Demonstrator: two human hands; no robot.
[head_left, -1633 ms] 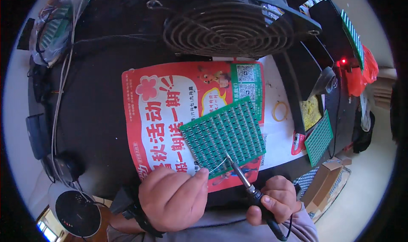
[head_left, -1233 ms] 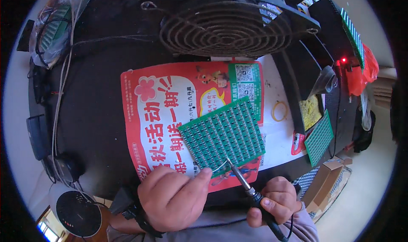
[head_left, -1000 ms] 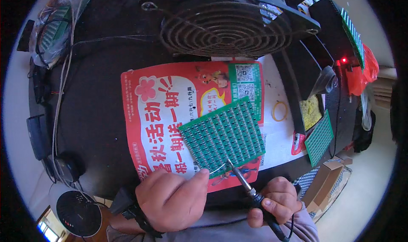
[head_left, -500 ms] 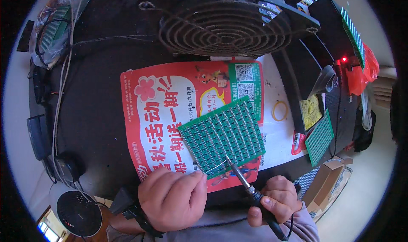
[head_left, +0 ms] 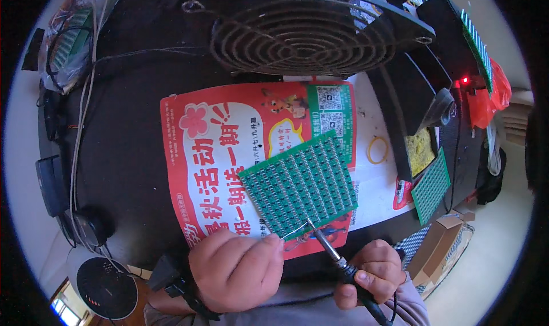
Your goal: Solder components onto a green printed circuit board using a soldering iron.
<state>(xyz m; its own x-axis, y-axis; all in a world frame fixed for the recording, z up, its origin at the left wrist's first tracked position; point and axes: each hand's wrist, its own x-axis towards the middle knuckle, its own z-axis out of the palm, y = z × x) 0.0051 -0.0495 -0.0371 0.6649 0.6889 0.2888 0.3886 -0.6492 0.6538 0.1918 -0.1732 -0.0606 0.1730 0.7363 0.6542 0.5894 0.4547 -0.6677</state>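
A green circuit board panel (head_left: pixel 300 183) with rows of small parts lies tilted on a red and white printed sheet (head_left: pixel 229 108). My right hand (head_left: pixel 372 277) is closed round the dark handle of a soldering iron (head_left: pixel 327 245), whose tip meets the board near its lower edge. Pinched between my left thumb and finger is a thin, silvery solder wire (head_left: pixel 295 231); its far end reaches the iron's tip. My left hand (head_left: pixel 237 271) sits just below the board's lower left corner, with a dark strap on the wrist.
A black fan with a wire guard (head_left: pixel 303 40) stands behind the board. To the right are a yellow sponge (head_left: pixel 420 151) in a dark holder, a second green board (head_left: pixel 432 186) and a cardboard box (head_left: pixel 440 249). Cables (head_left: pixel 86 114) run down the left side.
The iron's tip and the solder wire have shifted slightly down and to the right along the board. My left hand has moved a little rightward with them. The board stays put.
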